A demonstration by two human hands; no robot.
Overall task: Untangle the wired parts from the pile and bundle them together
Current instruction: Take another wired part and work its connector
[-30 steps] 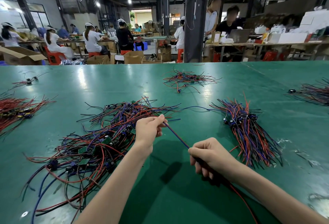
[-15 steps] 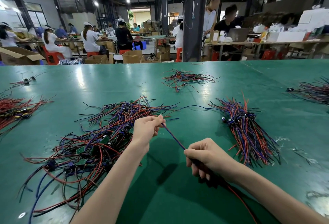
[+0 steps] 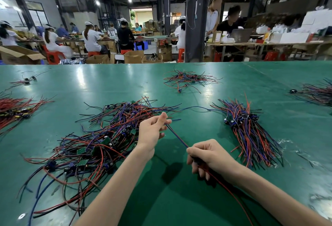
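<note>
- I log the tangled pile (image 3: pixel 100 135) on the desk (image 3: pixel 107 85), left of centre.
- Bundle (image 3: pixel 251 135) lies right of it, apart.
- Smaller pile (image 3: pixel 188 80) sits behind both, well apart.

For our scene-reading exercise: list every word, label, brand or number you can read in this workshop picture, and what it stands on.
No text can be read.
Cardboard boxes: any print is too blurred.
Small upright carton: red patch, too small.
Green circuit boards in the pile: markings too small.
</note>
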